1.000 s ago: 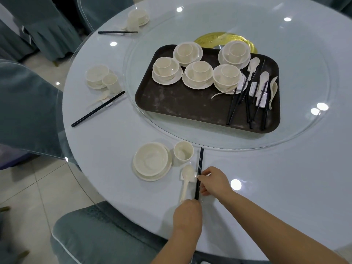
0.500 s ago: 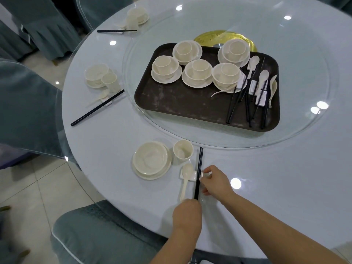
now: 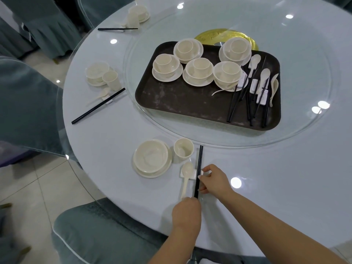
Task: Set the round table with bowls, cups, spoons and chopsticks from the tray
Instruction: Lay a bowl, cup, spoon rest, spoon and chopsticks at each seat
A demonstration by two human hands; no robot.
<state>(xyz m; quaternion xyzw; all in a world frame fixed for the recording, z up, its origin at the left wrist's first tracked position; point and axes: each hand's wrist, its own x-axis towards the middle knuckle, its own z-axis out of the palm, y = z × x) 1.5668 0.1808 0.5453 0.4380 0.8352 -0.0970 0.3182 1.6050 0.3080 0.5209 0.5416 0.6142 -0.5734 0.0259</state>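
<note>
A near place setting lies on the round table [image 3: 266, 178]: a cream bowl on a saucer [image 3: 151, 158], a cup [image 3: 183, 149], a spoon [image 3: 186, 177] on a white rest [image 3: 192, 173], and black chopsticks [image 3: 198, 168]. My right hand [image 3: 213, 179] pinches the rest and touches the chopsticks at their middle. At the near tips of the chopsticks is my left hand [image 3: 187, 211], fingers curled; its grip is hidden. The dark tray [image 3: 181, 100] holds several bowl-and-cup sets, spoons, rests and chopsticks.
Two finished settings lie at the left edge [image 3: 102, 77] and the far left [image 3: 137, 15]. The tray stands on a glass turntable [image 3: 304, 134]. Teal-covered chairs [image 3: 99, 235] ring the table, one right below my arms.
Both hands stay at the chopsticks. The view has shifted slightly; the chopsticks look straighter beside the spoon.
</note>
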